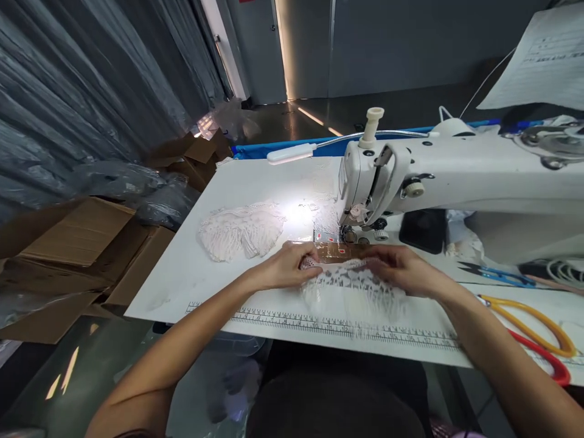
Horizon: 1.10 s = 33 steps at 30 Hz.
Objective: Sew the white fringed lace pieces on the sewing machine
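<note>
A strip of white fringed lace (351,283) stretches between my two hands, just in front of the sewing machine's needle area. My left hand (292,266) pinches its left end between thumb and fingers. At the other end my right hand (404,267) grips the lace, its fingertips partly hidden by the fabric. The loose fringe hangs toward the table's front edge and looks blurred. Behind the lace lies a shiny brown plate (335,250) beside the presser foot. The white sewing machine (456,173) stands to the right, its head above and behind my hands.
A pile of white lace pieces (244,230) lies left on the white table (182,267). A lamp (292,153) lights the needle area. Blue snips (502,275), yellow-handled scissors (533,307) and a red handle (547,359) lie right. Cardboard boxes (86,243) stand left.
</note>
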Available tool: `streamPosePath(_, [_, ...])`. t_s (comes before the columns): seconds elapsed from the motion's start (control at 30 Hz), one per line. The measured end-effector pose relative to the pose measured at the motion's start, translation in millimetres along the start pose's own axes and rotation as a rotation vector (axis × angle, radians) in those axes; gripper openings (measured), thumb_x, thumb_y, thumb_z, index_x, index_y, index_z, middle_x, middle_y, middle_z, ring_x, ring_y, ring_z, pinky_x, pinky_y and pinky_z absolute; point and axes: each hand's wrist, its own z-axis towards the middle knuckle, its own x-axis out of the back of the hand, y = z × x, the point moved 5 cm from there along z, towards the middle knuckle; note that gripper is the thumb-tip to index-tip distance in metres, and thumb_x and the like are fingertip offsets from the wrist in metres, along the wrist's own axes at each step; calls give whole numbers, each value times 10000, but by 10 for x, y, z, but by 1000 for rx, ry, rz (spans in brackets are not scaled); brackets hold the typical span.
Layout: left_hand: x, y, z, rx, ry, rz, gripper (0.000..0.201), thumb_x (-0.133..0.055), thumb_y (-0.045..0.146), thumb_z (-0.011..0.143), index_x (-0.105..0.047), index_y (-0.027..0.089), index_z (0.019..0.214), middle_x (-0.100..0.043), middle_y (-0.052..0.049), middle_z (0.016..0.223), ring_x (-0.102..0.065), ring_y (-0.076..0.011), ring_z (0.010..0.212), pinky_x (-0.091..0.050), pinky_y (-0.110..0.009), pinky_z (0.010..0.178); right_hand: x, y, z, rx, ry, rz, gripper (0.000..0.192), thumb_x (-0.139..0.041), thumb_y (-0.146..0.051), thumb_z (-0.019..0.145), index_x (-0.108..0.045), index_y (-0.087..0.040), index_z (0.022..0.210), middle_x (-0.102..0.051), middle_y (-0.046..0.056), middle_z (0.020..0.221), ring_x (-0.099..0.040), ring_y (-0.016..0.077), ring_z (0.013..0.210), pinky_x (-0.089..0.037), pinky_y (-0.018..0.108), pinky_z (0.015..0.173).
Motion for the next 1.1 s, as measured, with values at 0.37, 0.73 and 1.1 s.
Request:
streamPosePath(0.37, [-12, -100, 113, -308, 402, 426, 319, -513, 418, 991, -630, 160, 1139, -640, -115, 1121, -630, -200, 866, -496, -316, 665, 212, -71, 177, -20, 385, -298, 328, -529, -487, 821, -697, -207, 854, -643, 35, 656, -605, 216, 622, -394, 308, 560])
streamPosePath(0.73, [-179, 2, 44, -476, 167, 401, 294, -607, 450, 945, -693, 189, 1050, -687, -89, 1196, -634, -242, 1086, -429, -444, 990, 185, 72, -94, -89, 233, 145, 390, -793, -520, 650, -604, -215, 805, -531, -37, 624, -492, 131, 556, -385, 272, 502])
streamPosePath(1.1, [9, -229, 15, 131, 19, -338, 655, -676, 612, 811, -530, 173, 1274, -669, -88, 975, -642, -209, 812, -488, -304, 666, -337, -434, 79, 44, 120, 419, 390, -629, -462, 884, -642, -159, 1129, -704, 112, 992, -693, 220, 861, -583, 347, 703])
